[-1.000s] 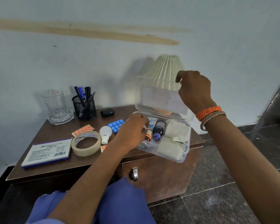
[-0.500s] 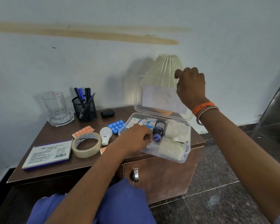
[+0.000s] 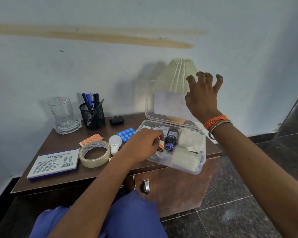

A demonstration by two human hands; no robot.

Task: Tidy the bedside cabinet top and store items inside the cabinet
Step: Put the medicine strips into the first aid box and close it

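Reaching into the clear box on the counter, my left grip pinched a small brown bottle. A dark blue bottle lay just right of that grip, with white rolls farther right. My right grip hung in the air, fingers spread and holding nothing, in front of the box's raised lid. A tape roll, bulb and pill strips lay left of my left grip.
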